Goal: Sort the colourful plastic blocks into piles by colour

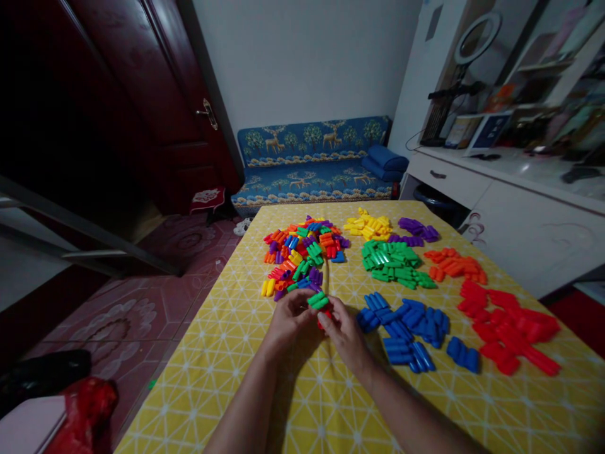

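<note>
My left hand (293,310) has its fingers closed on a green plastic building block (317,300) made of joined tubes. My right hand (344,325) grips a red block (324,320) just below the green one; whether the two are joined I cannot tell. Both hands meet above the middle of the table. Just beyond them lies a mixed pile of coloured blocks (302,246). Right of my right hand are blue blocks (406,325), with green blocks (390,261) farther back.
Yellow blocks (371,226), purple blocks (416,230), orange blocks (454,265) and red blocks (508,325) lie in separate piles on the yellow patterned tablecloth (217,378). Behind the table stands a blue sofa (307,180). A white cabinet (534,221) is on the right.
</note>
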`<move>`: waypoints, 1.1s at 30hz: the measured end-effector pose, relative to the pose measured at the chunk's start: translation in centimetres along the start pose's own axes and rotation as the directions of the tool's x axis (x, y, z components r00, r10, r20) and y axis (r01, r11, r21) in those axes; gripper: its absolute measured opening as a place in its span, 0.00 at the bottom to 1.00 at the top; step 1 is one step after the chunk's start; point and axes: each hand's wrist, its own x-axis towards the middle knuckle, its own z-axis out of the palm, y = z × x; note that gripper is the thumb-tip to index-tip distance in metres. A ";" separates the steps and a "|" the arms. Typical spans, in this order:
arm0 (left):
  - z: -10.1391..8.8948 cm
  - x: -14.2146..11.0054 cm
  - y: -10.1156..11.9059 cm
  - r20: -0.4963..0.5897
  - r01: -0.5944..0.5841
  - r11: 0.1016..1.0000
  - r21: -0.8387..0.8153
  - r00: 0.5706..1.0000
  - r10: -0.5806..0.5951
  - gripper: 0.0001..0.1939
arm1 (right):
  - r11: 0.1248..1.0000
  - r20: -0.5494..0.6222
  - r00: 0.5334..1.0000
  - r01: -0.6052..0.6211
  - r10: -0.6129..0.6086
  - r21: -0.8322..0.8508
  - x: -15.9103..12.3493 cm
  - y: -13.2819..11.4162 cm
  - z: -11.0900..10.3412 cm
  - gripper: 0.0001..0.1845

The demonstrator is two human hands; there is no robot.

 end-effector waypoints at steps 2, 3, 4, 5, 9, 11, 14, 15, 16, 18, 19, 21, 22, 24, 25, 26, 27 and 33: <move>0.1 0.0 0.0 -0.004 -0.065 0.997 0.045 0.998 0.065 0.20 | 1.000 -0.015 1.000 -0.009 0.009 0.000 0.0 0.0 0.1 0.19; 0.1 0.0 0.0 -0.004 -0.085 0.995 0.057 0.996 0.086 0.19 | 1.000 -0.031 1.000 -0.002 0.002 -0.008 0.0 0.0 0.1 0.19; 0.1 0.0 0.0 -0.008 -0.092 0.994 0.055 0.996 0.093 0.19 | 1.000 -0.044 0.999 0.005 -0.006 -0.016 0.1 -0.1 0.1 0.19; 0.1 0.0 0.0 -0.016 -0.091 0.995 0.047 0.996 0.092 0.20 | 1.000 -0.046 0.999 0.010 -0.011 -0.020 0.1 -0.2 0.0 0.19; -0.1 0.1 0.2 -0.031 -0.061 0.998 0.026 0.998 0.061 0.22 | 1.000 -0.032 0.999 0.014 -0.015 -0.015 0.2 -0.5 -0.1 0.18; 0.0 -0.1 0.2 -0.010 -0.039 0.999 0.003 0.999 0.039 0.23 | 1.000 -0.063 0.998 0.019 -0.020 -0.015 0.2 -0.5 -0.1 0.19; 0.6 -0.5 -0.2 0.021 -0.019 0.998 -0.057 1.000 0.020 0.23 | 0.999 -0.115 0.993 0.039 -0.040 -0.010 0.2 -0.5 -0.1 0.22; 0.8 -0.7 -0.3 0.026 -0.021 0.997 -0.077 0.999 0.024 0.23 | 0.999 -0.119 0.992 0.046 -0.047 -0.012 0.2 -0.5 -0.1 0.21; 0.9 -0.8 -0.5 0.029 -0.028 0.995 -0.096 0.999 0.031 0.23 | 0.999 -0.112 0.993 0.047 -0.049 -0.018 0.2 -0.6 -0.2 0.20; 1.1 -0.8 -0.7 0.029 -0.047 0.992 -0.115 0.998 0.050 0.24 | 0.999 -0.085 0.996 0.035 -0.037 -0.024 0.5 -0.7 -0.5 0.17; 1.0 -0.7 -0.8 0.026 -0.056 0.993 -0.103 0.998 0.059 0.25 | 1.000 -0.080 0.996 0.026 -0.027 -0.018 0.8 -0.8 -0.9 0.16; 0.6 -0.4 -0.6 0.009 -0.082 0.996 -0.022 0.997 0.082 0.26 | 1.000 -0.130 0.992 0.009 -0.007 0.017 1.8 -0.9 -2.2 0.15; 0.3 -0.2 -0.5 -0.007 -0.103 0.994 0.048 0.995 0.103 0.25 | 0.999 -0.188 0.982 0.009 -0.001 0.042 2.5 -0.9 -3.2 0.16; -0.2 0.2 -0.2 -0.064 -0.160 0.960 0.229 0.982 0.179 0.20 | 0.996 -0.347 0.938 0.021 0.012 0.091 4.2 -0.6 -5.8 0.18; -0.4 0.4 -0.1 -0.095 -0.188 0.924 0.332 0.968 0.232 0.17 | 0.993 -0.426 0.904 0.032 0.019 0.111 5.1 -0.4 -7.3 0.19; -0.6 0.5 0.0 -0.120 -0.215 0.875 0.434 0.949 0.292 0.14 | 0.991 -0.498 0.867 0.046 0.022 0.125 6.1 -0.2 -8.8 0.20; -0.7 0.6 0.0 -0.133 -0.237 0.816 0.527 0.926 0.354 0.12 | 0.989 -0.554 0.832 0.061 0.022 0.131 6.9 0.1 -10.3 0.22; -1.5 1.0 -0.7 -0.027 -0.349 0.547 0.761 0.825 0.565 0.17 | 0.996 -0.674 0.734 0.042 -0.086 -0.081 8.0 1.1 -14.2 0.36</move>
